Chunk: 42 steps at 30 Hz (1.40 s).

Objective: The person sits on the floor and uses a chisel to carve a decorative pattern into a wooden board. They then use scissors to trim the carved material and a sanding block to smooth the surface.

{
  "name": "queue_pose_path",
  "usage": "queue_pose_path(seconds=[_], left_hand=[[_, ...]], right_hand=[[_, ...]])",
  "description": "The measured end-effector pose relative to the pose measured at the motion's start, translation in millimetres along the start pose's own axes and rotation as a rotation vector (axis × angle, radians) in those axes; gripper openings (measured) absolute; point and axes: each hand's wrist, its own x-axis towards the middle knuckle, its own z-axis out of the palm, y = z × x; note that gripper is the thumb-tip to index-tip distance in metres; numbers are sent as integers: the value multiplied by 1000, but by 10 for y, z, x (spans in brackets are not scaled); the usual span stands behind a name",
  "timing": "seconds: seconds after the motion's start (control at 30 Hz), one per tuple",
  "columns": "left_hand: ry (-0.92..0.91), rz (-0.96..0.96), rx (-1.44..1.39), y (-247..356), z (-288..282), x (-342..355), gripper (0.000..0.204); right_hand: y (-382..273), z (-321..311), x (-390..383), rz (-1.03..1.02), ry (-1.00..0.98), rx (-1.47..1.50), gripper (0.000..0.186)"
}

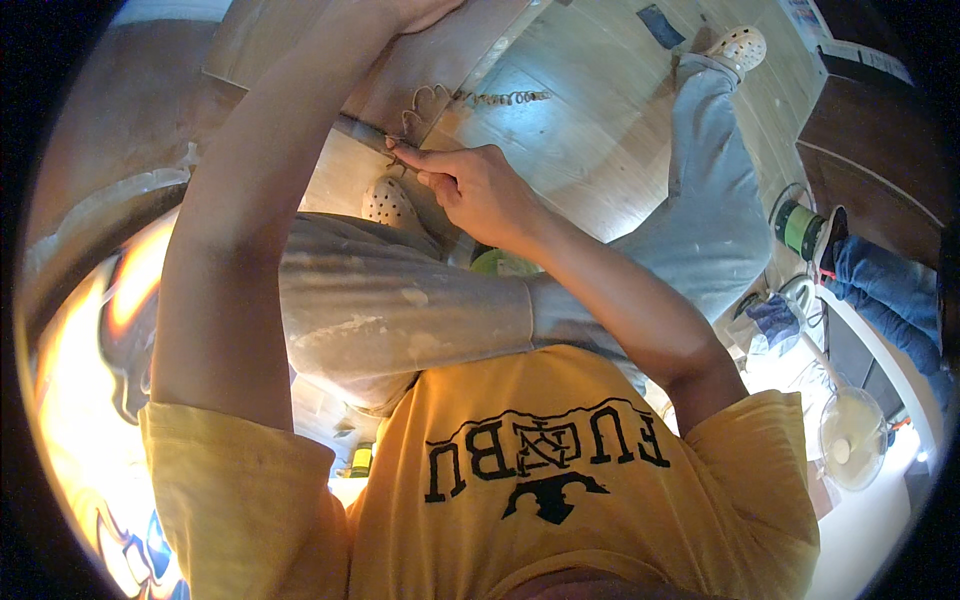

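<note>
My left hand (428,14) is cut off by the top edge, its visible part against a brown panel (420,80); its fingers do not show. Near the panel's lower corner is my right hand (475,190), closed, with the index finger stretched along the edge and the thumb bent under it. A small dark thing seems to sit at its fingertips, too small to make out. From that edge a thin brown curled strip (510,98) trails in loops to the right, over the pale wood-look floor (600,120).
My legs in stained grey trousers (400,295) spread below the panel, a pale clog (740,48) on one foot. A dark flat piece (660,27) lies on the floor. At right are a green spool (797,230), another person's jeans leg (885,285) and a fan (852,440).
</note>
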Motion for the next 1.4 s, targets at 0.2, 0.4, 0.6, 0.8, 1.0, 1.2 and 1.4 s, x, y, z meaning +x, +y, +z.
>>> queue_pose_path(seconds=[0.2, 0.4, 0.6, 0.8, 1.0, 1.2, 1.4], left_hand=[[11, 1, 13, 26, 9, 2, 54], [67, -224, -53, 71, -142, -61, 45], [355, -291, -1, -71, 37, -229, 26], [202, -389, -298, 335, -82, -518, 37], [296, -360, -101, 251, -111, -633, 26], [296, -411, -142, 181, -93, -569, 25], [385, -395, -45, 279, 324, -400, 26]], right_hand=[[-51, -935, -407, 198, -192, 21, 50], [-378, -1992, -471, 467, 10, 67, 57], [-185, -2120, 582, 220, 333, -68, 65], [120, -1754, 1706, 387, 457, -488, 51], [-60, -1469, 1965, 270, 656, -472, 44], [195, -1751, 2018, 122, 689, -559, 29], [423, -4879, 740, 149, 1362, -1142, 25]])
